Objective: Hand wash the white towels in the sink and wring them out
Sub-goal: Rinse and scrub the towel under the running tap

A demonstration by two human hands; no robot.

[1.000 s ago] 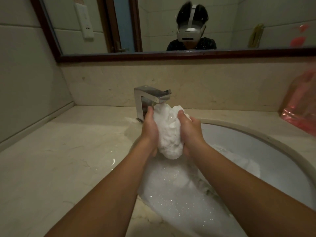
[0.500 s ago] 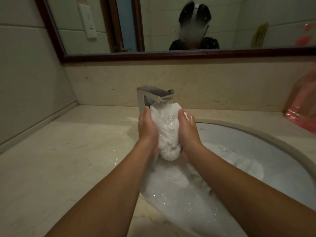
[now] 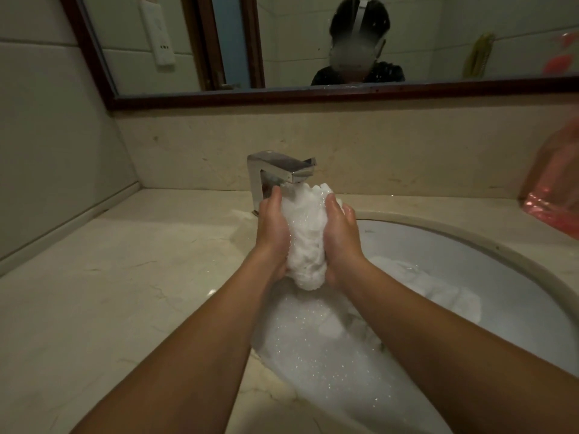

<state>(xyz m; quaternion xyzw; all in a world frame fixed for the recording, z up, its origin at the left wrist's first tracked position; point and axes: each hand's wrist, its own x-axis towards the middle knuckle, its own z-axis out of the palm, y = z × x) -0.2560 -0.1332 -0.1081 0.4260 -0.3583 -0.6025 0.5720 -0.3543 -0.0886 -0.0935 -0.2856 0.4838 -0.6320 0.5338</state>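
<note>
Nearest, two bare forearms (image 3: pixel 194 355) reach forward over the front edge of a round white sink (image 3: pixel 470 234) sunk into a pale marble countertop (image 3: pixel 109 292). Below the arms the near part of the basin is filled with glittering white suds (image 3: pixel 313 355). A second white towel (image 3: pixel 451 297) lies crumpled against the basin wall to the right, partly under the foam.

Further in, above the back of the basin, the left hand (image 3: pixel 272 234) and right hand (image 3: pixel 342 241) clasp a bunched white towel (image 3: pixel 305 245) between them, palms facing each other. The wet, foamy towel stands upright as a tall wad: its lower end bulges out beneath the heels of both hands and its top rises above the fingertips. On each hand the fingers are held close together and curl round the far side of the cloth, so mostly the thumb edges show. The right hand's fingers (image 3: pixel 347 211) peek round the towel's upper right. The left thumb (image 3: pixel 275 194) lies along its upper left.

Just behind and above the towel's top is the spout of a square chrome faucet (image 3: pixel 275 170); whether water is running cannot be told. Beyond it rises a beige stone backsplash (image 3: pixel 407 145). A pink plastic bag (image 3: pixel 557 195) sits on the counter at far right. Farthest, a dark-framed mirror (image 3: pixel 313 97) reflects the person wearing the headset.
</note>
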